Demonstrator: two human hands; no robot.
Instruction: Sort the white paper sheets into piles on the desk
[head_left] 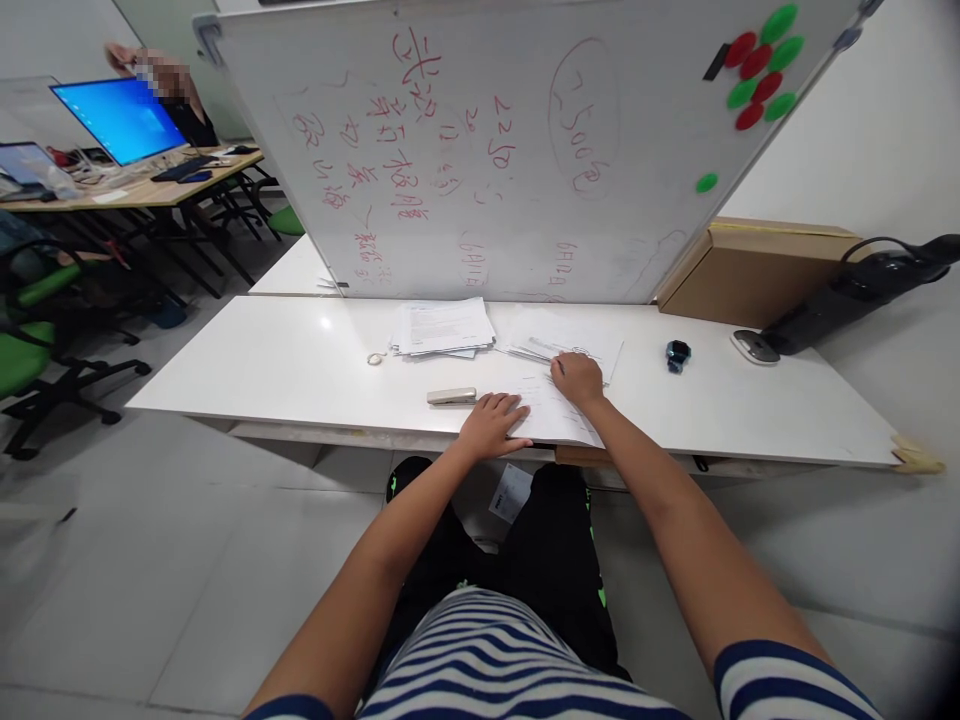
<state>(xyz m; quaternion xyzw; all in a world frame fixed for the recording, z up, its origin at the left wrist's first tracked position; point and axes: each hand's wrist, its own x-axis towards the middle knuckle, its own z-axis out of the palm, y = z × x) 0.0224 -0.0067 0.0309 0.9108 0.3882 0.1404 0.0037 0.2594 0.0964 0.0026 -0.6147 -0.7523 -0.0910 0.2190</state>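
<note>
While resting left hand (493,425) on the left side of the marked sheet (556,415), with fingers slightly apart, holds a slim dark item (561,367), pen-like but too small to name surely, in closed fingers of right hand (579,379), over the sheet's far part. Note stapler (451,396) left of sheet, just beside left hand; paper stack (446,325) beyond sheet to the left; loose papers (574,330) just beyond sheet; watch (678,355) and mouse (755,347) well right of sheet, all on white table (247,360). Also see whiteboard (495,150) upright beyond sheet.
</note>
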